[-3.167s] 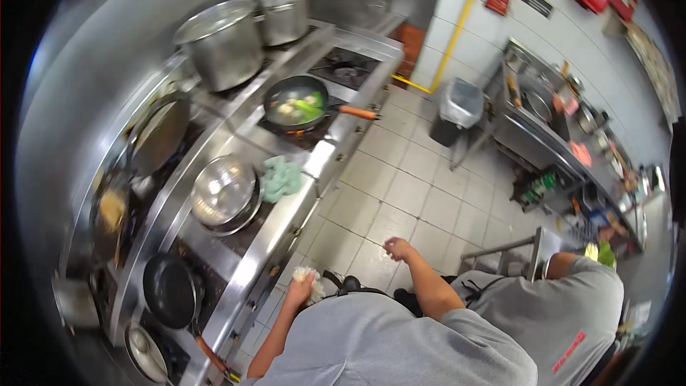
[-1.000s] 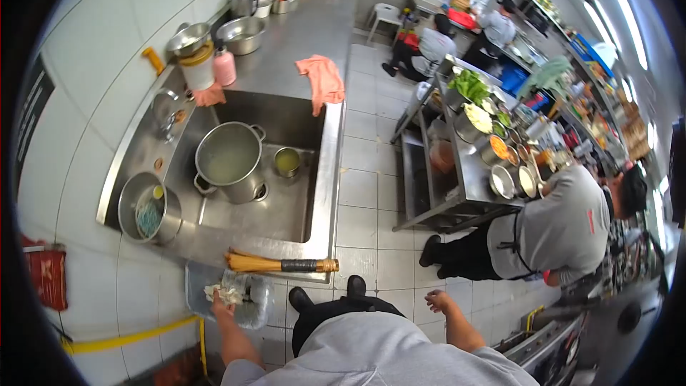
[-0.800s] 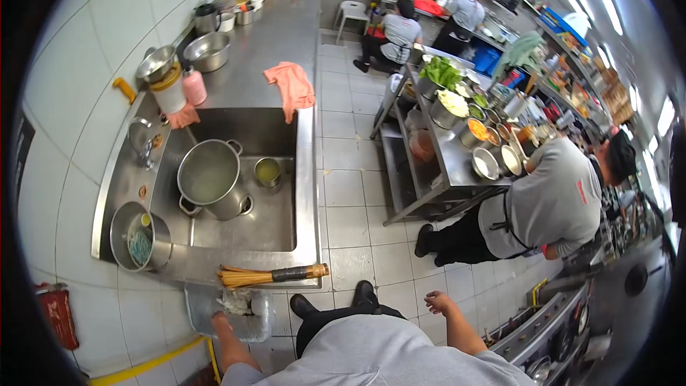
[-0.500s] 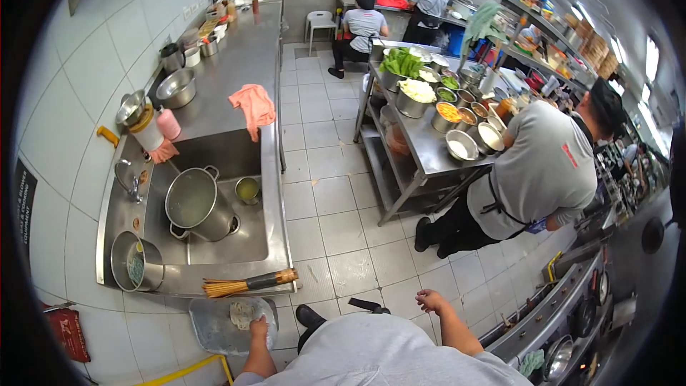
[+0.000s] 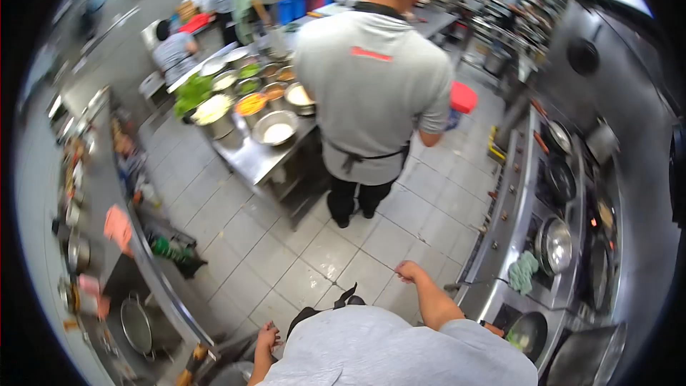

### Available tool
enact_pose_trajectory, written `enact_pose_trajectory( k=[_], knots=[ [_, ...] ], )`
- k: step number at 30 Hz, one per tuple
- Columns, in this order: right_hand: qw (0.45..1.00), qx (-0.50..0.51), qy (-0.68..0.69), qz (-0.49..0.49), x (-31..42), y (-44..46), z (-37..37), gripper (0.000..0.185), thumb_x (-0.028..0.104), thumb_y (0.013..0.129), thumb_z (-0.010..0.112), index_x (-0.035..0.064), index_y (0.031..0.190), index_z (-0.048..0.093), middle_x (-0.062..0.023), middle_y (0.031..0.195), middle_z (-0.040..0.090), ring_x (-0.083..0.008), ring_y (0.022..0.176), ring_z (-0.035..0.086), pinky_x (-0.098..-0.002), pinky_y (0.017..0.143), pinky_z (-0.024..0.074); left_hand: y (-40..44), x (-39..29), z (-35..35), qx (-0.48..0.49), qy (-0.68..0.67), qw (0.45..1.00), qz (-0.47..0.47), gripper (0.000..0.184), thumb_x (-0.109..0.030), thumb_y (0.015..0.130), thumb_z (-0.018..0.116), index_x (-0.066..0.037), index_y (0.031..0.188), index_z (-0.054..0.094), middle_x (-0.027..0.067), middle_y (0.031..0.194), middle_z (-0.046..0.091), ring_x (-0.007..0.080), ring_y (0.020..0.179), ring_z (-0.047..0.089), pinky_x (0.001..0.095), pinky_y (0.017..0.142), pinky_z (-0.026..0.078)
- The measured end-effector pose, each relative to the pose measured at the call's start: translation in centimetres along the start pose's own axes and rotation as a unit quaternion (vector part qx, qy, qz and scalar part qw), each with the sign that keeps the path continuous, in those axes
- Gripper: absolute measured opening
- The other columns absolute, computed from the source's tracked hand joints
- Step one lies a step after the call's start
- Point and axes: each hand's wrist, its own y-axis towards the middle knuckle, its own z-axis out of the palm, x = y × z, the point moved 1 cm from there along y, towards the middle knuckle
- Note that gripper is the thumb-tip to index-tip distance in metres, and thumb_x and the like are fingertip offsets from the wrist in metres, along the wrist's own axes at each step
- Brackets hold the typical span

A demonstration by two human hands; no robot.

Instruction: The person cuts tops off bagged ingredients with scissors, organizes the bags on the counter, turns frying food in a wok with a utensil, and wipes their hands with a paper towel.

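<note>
My left hand (image 5: 268, 336) is low in the view, left of my body, with its fingers apart and nothing seen in it. Beside it lies the sink counter's near end, where a bundle of thin sticks (image 5: 191, 366) rests. My right hand (image 5: 407, 271) hangs over the tiled floor with its fingers curled; whether it holds anything small is hidden. To its right is the stove (image 5: 498, 225), bearing a green cloth (image 5: 524, 272), a shiny metal bowl (image 5: 556, 245) and a pan with green food (image 5: 527, 334).
A co-worker (image 5: 371, 86) stands ahead with their back to me, beside a steel table (image 5: 255, 164) of food containers. A large pot (image 5: 146, 325) sits in the left sink. Two more people are at the back left. A red-topped container (image 5: 463, 97) is on the floor.
The view has swung right, from the sink and bin to the co-worker and stove. The pale wad formerly in my left hand was over the bin and no longer shows in that hand.
</note>
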Motion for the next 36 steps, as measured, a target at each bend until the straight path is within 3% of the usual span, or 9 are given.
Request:
enact_pose_trajectory(
  k=[6, 9, 14, 18, 27, 31, 33, 35, 36],
  knots=[
    [0.995, -0.017, 0.084, -0.053, 2.2, 1.5, -1.8, 0.026, 0.028, 0.085, 0.063, 0.0092, 0.102, 0.059, -0.0039, 0.076, 0.061, -0.0132, 0.051, 0.054, -0.0281, 0.042, 0.0438, -0.1, -11.7, 7.2, 0.231, 0.228, 0.944, 0.065, 0.037, -0.028, 0.089, 0.060, -0.016, 0.124, 0.056, 0.0051, 0.108, 0.063, 0.0220, 0.079, 0.061, 0.0369, 0.064, 0.051],
    [0.995, -0.023, 0.082, -0.052, 2.0, 1.4, -2.8, 0.029, 0.030, 0.084, 0.063, 0.0105, 0.105, 0.059, -0.0033, 0.076, 0.062, -0.0137, 0.055, 0.056, -0.0293, 0.044, 0.0456, 1.0, -18.0, 11.5, 0.221, 0.269, 0.937, 0.021, 0.029, -0.033, 0.090, 0.060, -0.015, 0.113, 0.063, 0.0035, 0.094, 0.065, 0.0182, 0.080, 0.061, 0.0385, 0.067, 0.050],
    [1.000, -0.024, -0.013, 0.005, 0.9, 1.5, -8.2, 0.032, 0.032, 0.082, 0.065, 0.0122, 0.107, 0.060, -0.0032, 0.074, 0.062, -0.0134, 0.054, 0.057, -0.0328, 0.044, 0.0465, 8.1, -25.8, 18.5, 0.212, 0.266, 0.925, 0.167, 0.021, -0.028, 0.090, 0.060, -0.008, 0.085, 0.058, 0.0084, 0.078, 0.066, 0.0210, 0.061, 0.060, 0.0336, 0.056, 0.052],
    [0.974, -0.136, 0.179, -0.014, -3.2, 3.9, -12.5, 0.029, 0.030, 0.086, 0.062, 0.0111, 0.108, 0.059, -0.0028, 0.074, 0.061, -0.0131, 0.054, 0.056, -0.0302, 0.042, 0.0444, 12.5, -32.3, 24.4, 0.242, 0.246, 0.938, 0.017, 0.020, -0.024, 0.092, 0.057, -0.005, 0.094, 0.056, 0.0108, 0.086, 0.066, 0.0230, 0.067, 0.062, 0.0361, 0.055, 0.053],
    [0.966, -0.035, 0.243, 0.076, -6.6, 5.0, -19.6, 0.028, 0.036, 0.089, 0.062, 0.0139, 0.106, 0.060, 0.0010, 0.077, 0.060, -0.0100, 0.054, 0.054, -0.0267, 0.044, 0.0444, 10.8, -41.0, 42.6, 0.259, 0.319, 0.910, 0.064, 0.029, -0.016, 0.087, 0.053, -0.010, 0.115, 0.055, 0.0097, 0.103, 0.067, 0.0209, 0.081, 0.060, 0.0333, 0.069, 0.050],
    [0.955, -0.033, 0.289, 0.051, -7.9, 8.0, -26.9, 0.024, 0.034, 0.089, 0.061, 0.0151, 0.104, 0.060, -0.0004, 0.084, 0.061, -0.0105, 0.060, 0.051, -0.0274, 0.047, 0.0413, 12.4, -40.0, 52.9, 0.321, 0.400, 0.849, 0.128, 0.033, -0.020, 0.088, 0.052, -0.010, 0.119, 0.057, 0.0093, 0.109, 0.065, 0.0210, 0.090, 0.062, 0.0333, 0.077, 0.051],
    [0.944, -0.030, 0.327, 0.017, -8.5, 8.8, -32.4, 0.022, 0.033, 0.090, 0.060, 0.0147, 0.103, 0.060, -0.0007, 0.085, 0.061, -0.0100, 0.060, 0.051, -0.0264, 0.048, 0.0419, 11.5, -39.5, 58.1, 0.394, 0.480, 0.738, 0.264, 0.035, -0.021, 0.087, 0.054, -0.008, 0.119, 0.061, 0.0096, 0.107, 0.066, 0.0195, 0.096, 0.061, 0.0313, 0.082, 0.050],
    [0.934, -0.018, 0.358, 0.003, -9.0, 8.8, -38.3, 0.023, 0.032, 0.091, 0.059, 0.0145, 0.105, 0.059, -0.0007, 0.083, 0.060, -0.0097, 0.061, 0.052, -0.0251, 0.050, 0.0426, 8.6, -40.5, 64.2, 0.390, 0.440, 0.797, 0.140, 0.035, -0.021, 0.086, 0.057, -0.006, 0.118, 0.063, 0.0109, 0.109, 0.065, 0.0187, 0.100, 0.060, 0.0307, 0.085, 0.049],
    [0.917, -0.028, 0.397, -0.010, -8.6, 8.3, -41.4, 0.023, 0.032, 0.091, 0.059, 0.0142, 0.106, 0.059, -0.0008, 0.084, 0.060, -0.0097, 0.061, 0.052, -0.0245, 0.050, 0.0430, 9.0, -41.1, 68.0, 0.393, 0.543, 0.722, 0.173, 0.033, -0.020, 0.087, 0.057, -0.007, 0.117, 0.063, 0.0106, 0.111, 0.064, 0.0189, 0.097, 0.061, 0.0302, 0.085, 0.049]
  ],
)
